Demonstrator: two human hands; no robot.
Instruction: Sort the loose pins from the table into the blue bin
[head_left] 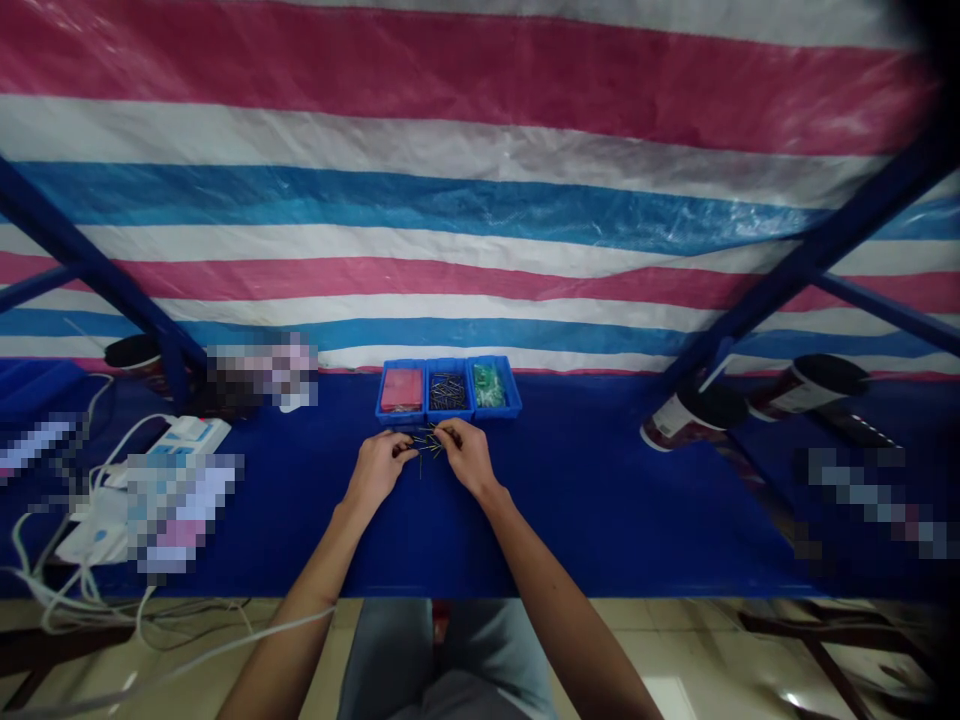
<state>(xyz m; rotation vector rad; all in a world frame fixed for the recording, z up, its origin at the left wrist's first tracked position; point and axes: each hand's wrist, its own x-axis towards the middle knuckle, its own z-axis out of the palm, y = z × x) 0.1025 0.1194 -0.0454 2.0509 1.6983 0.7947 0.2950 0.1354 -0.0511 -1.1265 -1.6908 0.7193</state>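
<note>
Just in front of three blue bins (448, 412) on the blue table (600, 500), your left hand (379, 468) and right hand (466, 456) face each other with curled fingers over a loose cluster of thin dark pieces (427, 442). Both your hands seem to pinch at the cluster's edges, though you cannot tell exactly which pieces they grip. Behind it, the bins hold pink items (402, 390), more dark pieces (448, 391) and green items (488, 385).

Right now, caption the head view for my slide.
Left hand and right hand hold thin pieces before three blue bins.
</note>
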